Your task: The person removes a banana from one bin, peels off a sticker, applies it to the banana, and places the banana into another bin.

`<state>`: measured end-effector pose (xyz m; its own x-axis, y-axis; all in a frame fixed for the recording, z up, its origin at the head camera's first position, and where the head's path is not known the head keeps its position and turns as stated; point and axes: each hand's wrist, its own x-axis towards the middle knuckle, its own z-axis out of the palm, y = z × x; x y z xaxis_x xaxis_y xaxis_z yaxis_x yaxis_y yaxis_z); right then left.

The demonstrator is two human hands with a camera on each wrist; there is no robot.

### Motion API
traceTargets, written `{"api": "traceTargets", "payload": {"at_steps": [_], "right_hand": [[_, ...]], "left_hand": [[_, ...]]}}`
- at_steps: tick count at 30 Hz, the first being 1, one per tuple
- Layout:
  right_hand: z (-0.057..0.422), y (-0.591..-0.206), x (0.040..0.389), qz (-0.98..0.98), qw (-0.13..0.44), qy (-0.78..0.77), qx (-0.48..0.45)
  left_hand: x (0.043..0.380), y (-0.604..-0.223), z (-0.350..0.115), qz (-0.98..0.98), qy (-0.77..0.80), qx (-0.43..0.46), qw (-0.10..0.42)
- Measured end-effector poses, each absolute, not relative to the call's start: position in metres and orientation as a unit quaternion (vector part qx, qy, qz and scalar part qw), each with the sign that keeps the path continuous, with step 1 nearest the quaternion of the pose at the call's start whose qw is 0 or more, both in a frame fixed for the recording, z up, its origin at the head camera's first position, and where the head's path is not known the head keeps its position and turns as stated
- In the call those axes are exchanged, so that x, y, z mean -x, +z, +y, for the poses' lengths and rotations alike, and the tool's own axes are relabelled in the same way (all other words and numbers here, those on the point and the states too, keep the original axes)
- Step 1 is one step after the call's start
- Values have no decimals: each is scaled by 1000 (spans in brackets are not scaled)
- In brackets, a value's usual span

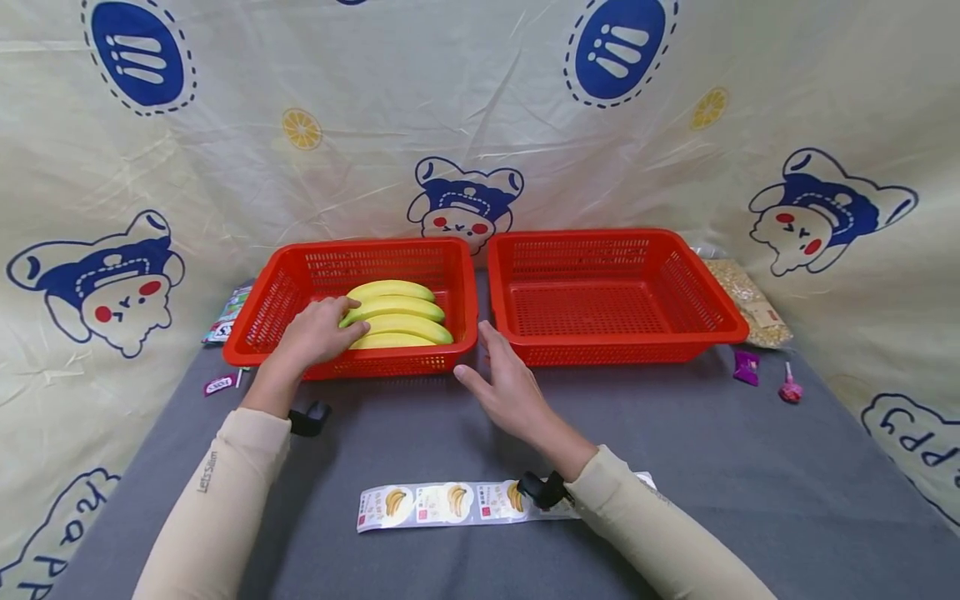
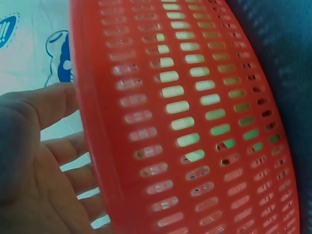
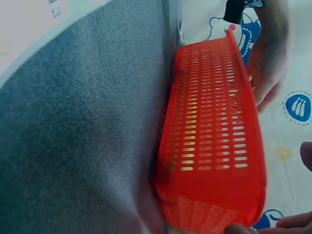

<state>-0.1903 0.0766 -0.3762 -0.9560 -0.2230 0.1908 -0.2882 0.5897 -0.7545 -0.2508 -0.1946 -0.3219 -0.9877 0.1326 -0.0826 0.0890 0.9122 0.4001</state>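
Note:
My left hand reaches over the near wall of the left red basket, at the left ends of several yellow bananas lying side by side in it. Its thumb and fingers are apart; whether they touch the fruit is hard to tell. In the left wrist view the basket wall hides the fingertips. My right hand is held with thumb and fingers spread beside the near right corner of that basket, close to the right red basket. Nothing is in its grasp.
A strip of banana-picture labels lies on the grey cloth in front, partly under the right wrist. A bag of pale grains, a purple packet and a pink lollipop are at right. Another packet stands at far left.

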Motion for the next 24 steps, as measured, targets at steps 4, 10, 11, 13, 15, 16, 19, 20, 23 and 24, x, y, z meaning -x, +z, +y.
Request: {"api": "traceTargets", "payload": {"at_steps": [4,10,11,13,15,16,19,20,23,24], "right_hand": [[70,-380,199,-890,43,435,-131],[64,-383,209,-891,56,432,-127],[63,-384,211,-892,54,431,-126],[62,-384,213,-892,51,431,-125],[62,-384,215,-892,50,430,-127],[61,-384,216,-892,51,430,-128],[60,-384,220,-892,53,428,-134],[60,-385,221,-892,54,428,-135],[60,-386,223,-891,54,428,-142],[60,-387,224,-892,55,426,-144]], "left_hand": [[258,-323,-198,972,213,-52,82],[269,-326,-201,965,230,-50,112],[270,-326,-201,965,231,-50,116],[272,-327,-202,964,230,-52,123],[275,-328,-202,964,228,-55,129],[276,-329,-202,964,226,-58,131],[279,-329,-203,964,217,-70,140],[280,-330,-203,963,217,-71,145],[283,-331,-204,961,213,-78,159],[284,-332,-204,960,211,-81,163]]}}
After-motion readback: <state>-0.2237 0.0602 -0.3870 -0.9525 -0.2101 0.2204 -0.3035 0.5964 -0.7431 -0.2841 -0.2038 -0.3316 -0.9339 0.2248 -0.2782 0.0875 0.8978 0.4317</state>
